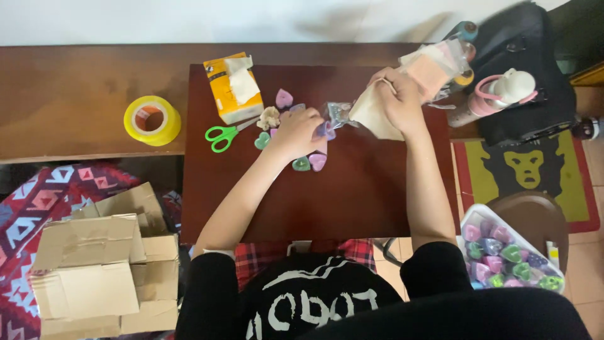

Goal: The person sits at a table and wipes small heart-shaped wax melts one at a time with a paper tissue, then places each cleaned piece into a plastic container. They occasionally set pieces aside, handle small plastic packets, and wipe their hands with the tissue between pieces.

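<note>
My left hand (297, 132) rests on the dark red table (352, 195) and pinches a small purple heart-shaped piece (325, 131) at the mouth of a small beige pouch (371, 113). My right hand (397, 94) grips that pouch from above, holding it tilted toward the left hand. Loose heart-shaped pieces lie around the left hand: a purple one (284, 98), a green one (262, 140), another green (301, 164) and a pink one (318, 162).
Green-handled scissors (221, 135), a yellow tissue pack (234, 87) and a yellow tape roll (151, 119) lie left. A black bag (522, 69) with a pink-white bottle (503, 91) sits right. A white tray of hearts (511, 255) rests lower right; cardboard boxes (100, 271) lower left.
</note>
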